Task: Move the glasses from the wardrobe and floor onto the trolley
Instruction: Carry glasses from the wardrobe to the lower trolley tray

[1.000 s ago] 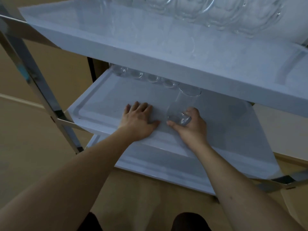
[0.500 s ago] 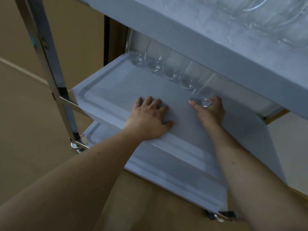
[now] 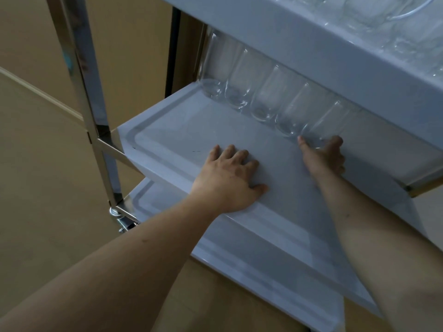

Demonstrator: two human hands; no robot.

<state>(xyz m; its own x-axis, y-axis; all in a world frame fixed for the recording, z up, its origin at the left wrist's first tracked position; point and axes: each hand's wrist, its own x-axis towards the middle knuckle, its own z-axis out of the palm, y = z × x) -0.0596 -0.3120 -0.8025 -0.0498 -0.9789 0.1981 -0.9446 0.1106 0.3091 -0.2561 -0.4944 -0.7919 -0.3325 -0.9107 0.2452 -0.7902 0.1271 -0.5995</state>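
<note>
Fingers [image 3: 334, 143] of the right hand [image 3: 323, 156] are gripping a clear glass [image 3: 323, 130] at the middle shelf's [image 3: 172, 137] far edge; the left hand [image 3: 227, 178] is lying flat, fingers spread, near the front edge.

left hand [image 3: 230, 178] flat, palm down, right hand [image 3: 323, 155] curled, gripping

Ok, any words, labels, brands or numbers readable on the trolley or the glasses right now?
None: no readable text in the head view.
Middle shelf: only small dark specks near its front rim, not letters.
Trolley post: a bluish smudge, too blurred to read as a label.
Glasses in the row and the glass that the right hand holds: plain, no print seen.
</note>
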